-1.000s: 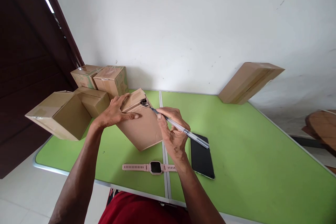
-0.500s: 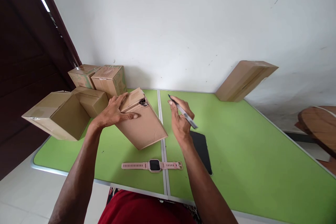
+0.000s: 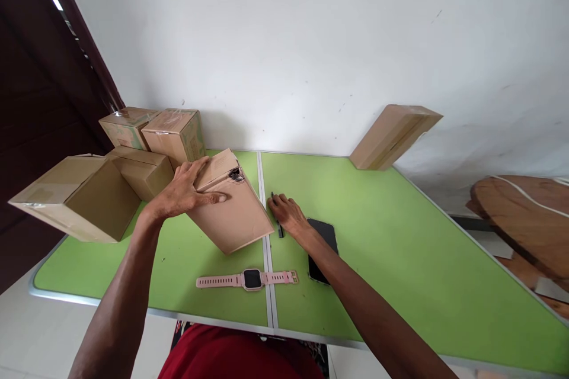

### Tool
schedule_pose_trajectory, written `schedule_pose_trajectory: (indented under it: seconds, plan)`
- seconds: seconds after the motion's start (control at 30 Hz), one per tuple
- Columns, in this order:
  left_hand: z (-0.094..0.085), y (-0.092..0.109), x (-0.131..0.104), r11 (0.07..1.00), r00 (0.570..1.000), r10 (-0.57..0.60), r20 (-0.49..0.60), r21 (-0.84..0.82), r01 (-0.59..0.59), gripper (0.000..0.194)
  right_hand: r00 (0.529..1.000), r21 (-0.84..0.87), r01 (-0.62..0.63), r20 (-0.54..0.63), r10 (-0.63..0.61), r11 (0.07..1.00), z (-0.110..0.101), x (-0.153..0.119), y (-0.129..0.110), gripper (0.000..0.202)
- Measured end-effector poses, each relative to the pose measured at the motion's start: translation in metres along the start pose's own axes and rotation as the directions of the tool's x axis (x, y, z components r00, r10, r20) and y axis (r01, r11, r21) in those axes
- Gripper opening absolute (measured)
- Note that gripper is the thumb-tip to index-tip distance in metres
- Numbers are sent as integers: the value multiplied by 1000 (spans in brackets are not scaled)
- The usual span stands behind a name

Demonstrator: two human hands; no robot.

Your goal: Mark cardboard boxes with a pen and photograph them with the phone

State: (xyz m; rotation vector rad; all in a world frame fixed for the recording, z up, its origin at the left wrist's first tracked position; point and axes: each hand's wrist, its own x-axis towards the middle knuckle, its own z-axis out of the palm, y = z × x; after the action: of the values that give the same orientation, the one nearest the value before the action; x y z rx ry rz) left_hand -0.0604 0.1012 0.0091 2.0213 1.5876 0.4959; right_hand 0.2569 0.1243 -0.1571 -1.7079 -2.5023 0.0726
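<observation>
**Left hand steadied a tilted carton while the right lay over a pen**

The left hand [image 3: 184, 192] rested flat on the upper face of a plain brown cardboard carton [image 3: 231, 216], fingers spread and the thumb laid along the box's side; it pressed rather than clasped, so the hand was open against the cardboard. The carton stood tilted on the green folding table [image 3: 377, 237], just left of the table's centre seam, with a dark torn patch at its top flap.

The right hand [image 3: 287, 213] lay palm down on the table just right of the seam, covering most of a slim dark-tipped pen [image 3: 280, 230]. Only the pen's two ends showed past the fingers. Whether the fingers were curled round the pen or merely lying on it could not be told.

A black smartphone [image 3: 326, 234] lay face up just beside the right wrist, partly hidden under the forearm. A pink-strapped smartwatch [image 3: 251, 279] lay stretched flat across the seam, near the table's front edge.

Four more brown cardboard boxes [image 3: 146, 151] were stacked at the table's far left corner, near the left hand. A flat brown cardboard package [image 3: 391, 136] leaned against the white wall at the far right, well apart from both hands.
</observation>
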Motion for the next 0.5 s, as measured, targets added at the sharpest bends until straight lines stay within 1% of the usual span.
schedule_pose_trajectory:
  seconds: [0.1, 0.17, 0.2, 0.23, 0.27, 0.3, 0.37, 0.4, 0.43, 0.47, 0.5]
  plan:
    - [1, 3, -1, 1000, 1000, -1, -4, 0, 1, 124, 996, 5, -80, 39, 79, 997, -12, -7, -5, 47]
    - [1, 4, -2, 1000, 1000, 5, -9, 1, -5, 122, 980, 10, -193, 45, 193, 981, -22, -20, -6, 58]
    - [0, 4, -2, 1000, 1000, 7, -10, 5, -7, 121, 961, 12, -272, 46, 271, 962, -27, -31, -5, 58]
    - [0, 4, -3, 1000, 1000, 5, -7, 10, -5, 122, 931, 14, -363, 48, 362, 932, -31, -44, -4, 54]
    - [-1, 4, -3, 1000, 1000, 1, 0, 18, -1, 122, 887, 15, -459, 58, 458, 888, -35, -59, -3, 51]
    - [-2, 3, -2, 1000, 1000, -4, 12, 27, 3, 124, 831, 16, -554, 78, 551, 833, -37, -74, -1, 54]
    - [-6, 1, -2, 999, 999, -12, 38, 48, 10, 128, 704, 18, -705, 136, 697, 709, -39, -105, -1, 72]
    - [-7, -1, -1, 998, 999, -16, 50, 58, 13, 129, 649, 22, -755, 166, 743, 655, -39, -117, -2, 79]
    - [-9, -3, -1, 998, 998, -20, 62, 67, 16, 130, 609, 32, -788, 192, 770, 615, -38, -126, -3, 83]
    - [-11, -5, -1, 997, 997, -26, 73, 71, 21, 129, 586, 50, -806, 213, 782, 590, -37, -133, -4, 84]
    - [-12, -8, -2, 997, 996, -33, 82, 70, 27, 129, 577, 75, -814, 228, 784, 576, -36, -136, -5, 84]
